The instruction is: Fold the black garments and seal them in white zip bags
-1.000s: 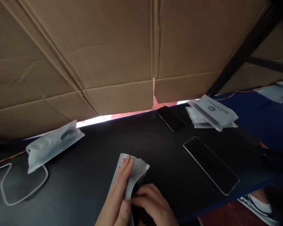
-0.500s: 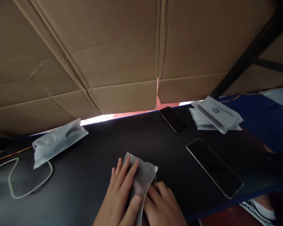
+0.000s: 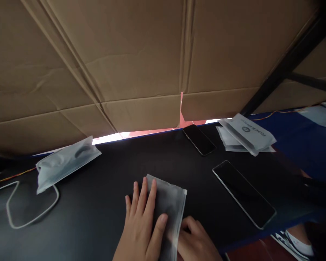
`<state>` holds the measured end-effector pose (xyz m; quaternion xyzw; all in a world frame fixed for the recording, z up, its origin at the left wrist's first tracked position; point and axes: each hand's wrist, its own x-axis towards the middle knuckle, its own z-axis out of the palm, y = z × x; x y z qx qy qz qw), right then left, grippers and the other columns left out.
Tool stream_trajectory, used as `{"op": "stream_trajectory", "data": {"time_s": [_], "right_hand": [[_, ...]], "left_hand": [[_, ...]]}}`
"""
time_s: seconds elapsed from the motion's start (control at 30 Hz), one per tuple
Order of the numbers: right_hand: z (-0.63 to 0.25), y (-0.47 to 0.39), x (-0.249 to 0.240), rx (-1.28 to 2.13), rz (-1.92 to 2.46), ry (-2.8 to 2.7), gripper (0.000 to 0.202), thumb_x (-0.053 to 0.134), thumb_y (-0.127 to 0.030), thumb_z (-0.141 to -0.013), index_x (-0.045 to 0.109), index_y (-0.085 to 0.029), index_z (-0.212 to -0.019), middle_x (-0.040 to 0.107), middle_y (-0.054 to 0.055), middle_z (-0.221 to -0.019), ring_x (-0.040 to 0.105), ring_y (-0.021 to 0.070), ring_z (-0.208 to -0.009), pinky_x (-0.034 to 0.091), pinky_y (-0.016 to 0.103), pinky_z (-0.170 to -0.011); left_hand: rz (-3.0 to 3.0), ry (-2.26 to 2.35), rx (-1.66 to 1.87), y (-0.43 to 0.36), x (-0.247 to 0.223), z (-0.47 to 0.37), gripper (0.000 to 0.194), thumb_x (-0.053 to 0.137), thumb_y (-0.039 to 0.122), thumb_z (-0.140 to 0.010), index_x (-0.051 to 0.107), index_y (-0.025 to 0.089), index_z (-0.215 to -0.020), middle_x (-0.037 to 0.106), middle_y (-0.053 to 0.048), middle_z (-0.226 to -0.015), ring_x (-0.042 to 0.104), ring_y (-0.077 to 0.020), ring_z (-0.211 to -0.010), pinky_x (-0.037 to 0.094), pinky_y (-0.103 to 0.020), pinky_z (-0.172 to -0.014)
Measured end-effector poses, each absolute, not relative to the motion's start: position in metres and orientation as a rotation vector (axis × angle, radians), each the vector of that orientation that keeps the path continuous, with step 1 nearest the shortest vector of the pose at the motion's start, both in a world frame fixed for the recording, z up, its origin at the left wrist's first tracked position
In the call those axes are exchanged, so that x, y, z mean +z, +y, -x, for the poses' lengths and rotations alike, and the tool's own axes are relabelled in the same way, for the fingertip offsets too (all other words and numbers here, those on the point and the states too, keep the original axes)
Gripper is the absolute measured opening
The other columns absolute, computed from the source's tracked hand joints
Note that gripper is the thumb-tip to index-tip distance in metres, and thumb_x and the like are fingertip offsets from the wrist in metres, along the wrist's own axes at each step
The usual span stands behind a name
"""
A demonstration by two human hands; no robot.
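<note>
A frosted plastic zip bag point(image 3: 170, 203) lies on the black table top in front of me. My left hand point(image 3: 141, 224) rests flat on its left side, fingers spread and stretched out. At the bag's right edge, where the zip strip runs, my right hand point(image 3: 197, 237) is closed with curled fingers. The fingertips of that hand pass behind the edge and are partly hidden. A small white slider shows at the bag's upper right corner.
Two dark-screened phones, one farther point(image 3: 199, 139) and one nearer point(image 3: 244, 194), lie right of the bag. Beyond them sit printed white pouches point(image 3: 250, 132). To the left are another frosted bag point(image 3: 69, 161) and a white cable point(image 3: 32, 223). Cardboard point(image 3: 141, 54) stands behind the table.
The bag lies flatter, with more of its surface showing. My right hand has shifted slightly right with the zip edge, its fingers more curled. My left hand stays spread on the bag.
</note>
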<state>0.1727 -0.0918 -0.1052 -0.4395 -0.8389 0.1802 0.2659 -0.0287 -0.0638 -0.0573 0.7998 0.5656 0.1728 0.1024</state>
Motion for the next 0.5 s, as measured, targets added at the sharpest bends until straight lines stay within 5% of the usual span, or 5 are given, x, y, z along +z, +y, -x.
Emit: {"op": "stream_trajectory", "data": {"time_s": [0.2,0.3,0.37,0.5], "right_hand": [[-0.169,-0.083,-0.096,0.63,1.288,-2.186,0.034,0.067,-0.018,-0.102,0.077,-0.033,-0.131,0.08,0.004,-0.113,0.074,0.0248,-0.089,0.063,0.035,-0.077],[-0.198,-0.07,-0.067,0.985,1.242,-2.108,0.051,0.062,-0.005,-0.099,0.075,-0.038,-0.136,0.079,-0.002,-0.122,0.076,0.0184,-0.109,0.063,0.027,-0.097],[-0.215,-0.061,-0.054,1.002,1.306,-1.96,0.044,0.055,-0.009,-0.104,0.077,-0.035,-0.132,0.08,0.0,-0.126,0.077,0.0172,-0.115,0.061,0.026,-0.103],[-0.217,-0.047,-0.051,0.983,1.513,-1.61,0.03,0.054,-0.039,-0.113,0.078,-0.028,-0.128,0.08,0.007,-0.111,0.079,0.0189,-0.088,0.064,0.026,-0.077]], "left_hand": [[-2.371,1.608,0.517,-0.072,-0.046,0.036,0.074,0.043,0.037,-0.113,0.007,0.04,-0.178,0.014,-0.018,-0.185,0.012,-0.0588,-0.164,0.036,-0.099,-0.099],[-2.389,1.553,0.501,-0.04,-0.034,0.037,0.061,0.041,0.033,-0.113,0.036,0.037,-0.173,0.04,-0.014,-0.179,0.028,-0.0542,-0.165,0.036,-0.098,-0.107],[-2.345,1.527,0.46,-0.013,-0.025,0.032,0.05,0.044,0.033,-0.113,0.057,0.03,-0.161,0.064,-0.013,-0.162,0.045,-0.0507,-0.16,0.033,-0.096,-0.113],[-2.323,1.437,0.408,0.023,-0.009,0.008,0.025,0.058,0.032,-0.109,0.08,0.027,-0.12,0.084,-0.003,-0.108,0.078,-0.0352,-0.115,0.028,-0.088,-0.125]]}}
